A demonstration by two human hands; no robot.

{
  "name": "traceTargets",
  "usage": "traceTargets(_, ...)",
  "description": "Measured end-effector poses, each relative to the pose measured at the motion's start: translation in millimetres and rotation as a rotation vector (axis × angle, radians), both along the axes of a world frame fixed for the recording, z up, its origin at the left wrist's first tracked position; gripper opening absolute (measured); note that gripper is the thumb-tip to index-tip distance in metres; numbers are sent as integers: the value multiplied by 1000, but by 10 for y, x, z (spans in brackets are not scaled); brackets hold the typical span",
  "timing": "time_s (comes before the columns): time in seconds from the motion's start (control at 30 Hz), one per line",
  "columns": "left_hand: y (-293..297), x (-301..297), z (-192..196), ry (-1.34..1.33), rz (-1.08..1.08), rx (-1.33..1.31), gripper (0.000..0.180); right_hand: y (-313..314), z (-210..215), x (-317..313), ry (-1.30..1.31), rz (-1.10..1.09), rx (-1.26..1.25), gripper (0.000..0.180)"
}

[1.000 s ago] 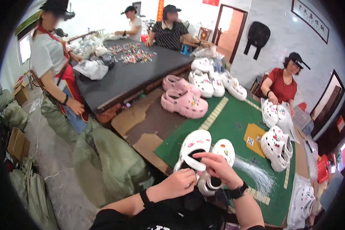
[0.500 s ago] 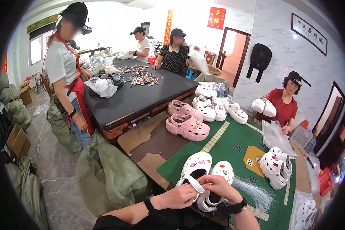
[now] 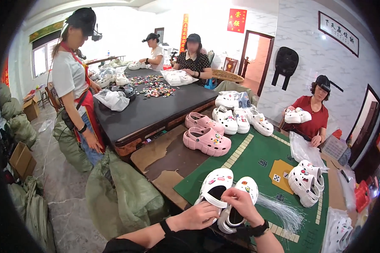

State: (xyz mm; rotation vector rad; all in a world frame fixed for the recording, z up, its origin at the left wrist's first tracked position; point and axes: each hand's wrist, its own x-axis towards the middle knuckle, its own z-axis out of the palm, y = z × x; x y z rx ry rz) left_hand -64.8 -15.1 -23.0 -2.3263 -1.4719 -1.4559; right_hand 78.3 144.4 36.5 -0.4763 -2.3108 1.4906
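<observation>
Two white clogs decorated with small colourful charms stand side by side at the near edge of the green mat. My left hand (image 3: 202, 215) is closed on the near side of the left clog (image 3: 217, 179), by its heel strap (image 3: 213, 200). Just right of that strap, over the gap between the shoes, is my right hand (image 3: 243, 205), its thumb and fingers pinched together. Whatever may be between those fingertips is too small to make out. The right clog (image 3: 248, 185) sits partly under my right hand. Beside it lies a bundle of thin clear plastic strands (image 3: 283, 213).
Pink clogs (image 3: 207, 141) and several white clogs (image 3: 240, 120) line the far side of the green mat (image 3: 257, 158). Another white pair (image 3: 305, 183) stands right. A person in red (image 3: 312, 111) holds white clogs; others work around the black table (image 3: 156, 109). Green sacks (image 3: 126, 189) lie left.
The strap, raised between my hands earlier, now lies lower across the left clog's opening. My right hand has shifted slightly off it. A co-worker's plastic bag has come down onto the black table.
</observation>
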Motion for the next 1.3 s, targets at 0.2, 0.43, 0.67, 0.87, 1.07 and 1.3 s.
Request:
traceTargets(0.2, -276, 64, 360, -35, 274, 17, 35, -142, -107, 89, 335, -369, -123, 8)
traceTargets(0.43, 28, 272, 574, -190, 319, 62, 25, -628, 81, 324, 281, -361, 44, 4)
traceTargets(0.67, 222, 456, 475, -301, 160, 16, 15, -783, 73, 585, 395, -481, -97, 21)
traceTargets(0.87, 114, 736, 473, -394, 107, -36, 19, -770, -39, 909, 319, -532, -48, 55)
traceTargets(1.07, 28, 899, 297, -409, 150, -17, 23, -1063, 60, 737, 202, -380, 248, 74)
traceTargets(1.3, -10, 945, 191, -276, 188, 16, 22, -1053, -35, 736, 220, -399, 252, 74)
